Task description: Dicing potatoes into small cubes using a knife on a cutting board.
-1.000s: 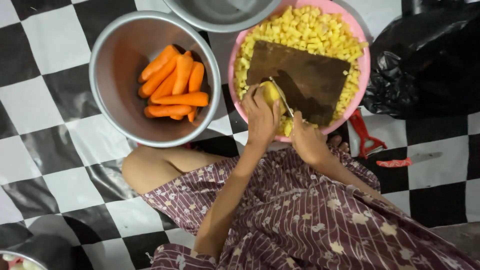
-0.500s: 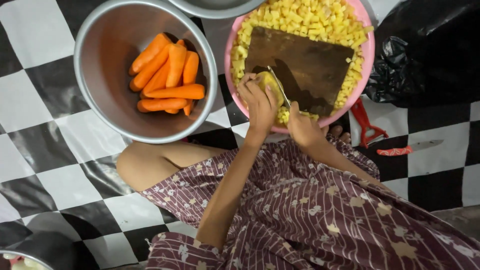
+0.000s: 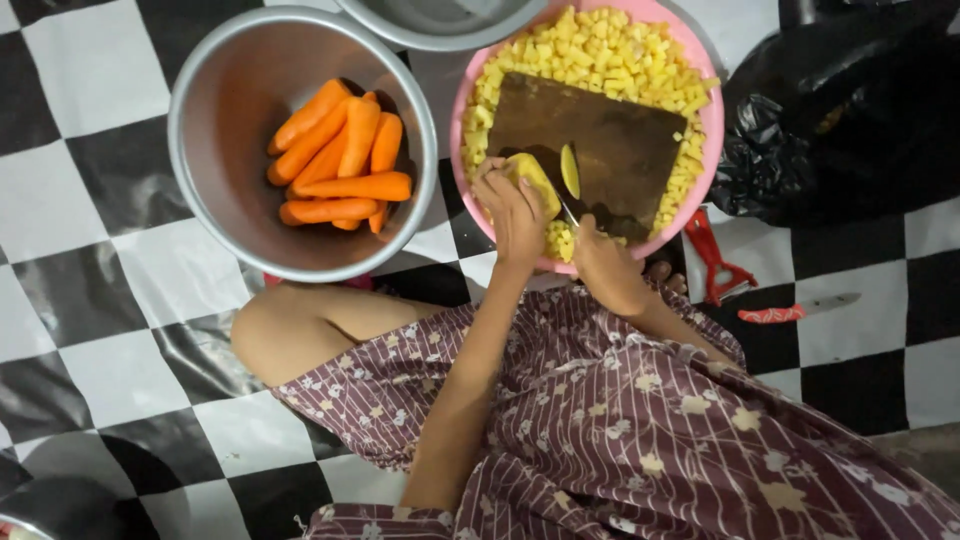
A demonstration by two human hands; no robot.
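Observation:
My left hand (image 3: 515, 215) is shut on a peeled yellow potato (image 3: 535, 180), pressing it onto a dark wooden cutting board (image 3: 620, 150). The board lies inside a pink basin (image 3: 712, 130), with diced potato cubes (image 3: 600, 55) heaped around it. My right hand (image 3: 605, 270) grips a small knife (image 3: 567, 208) whose blade points up beside the potato. A thin cut slice (image 3: 570, 170) lies on the board just right of the potato.
A large metal bowl (image 3: 200, 200) with several peeled carrots (image 3: 340, 160) stands left of the basin. Another metal bowl (image 3: 440, 20) shows at the top. A black plastic bag (image 3: 850, 110), a red peeler (image 3: 715, 260) and a red-handled knife (image 3: 790, 312) lie at the right on the checkered floor.
The knife has come down through the potato and a slice now lies free on the board. The view shifted slightly; both hands stay at the board's near edge.

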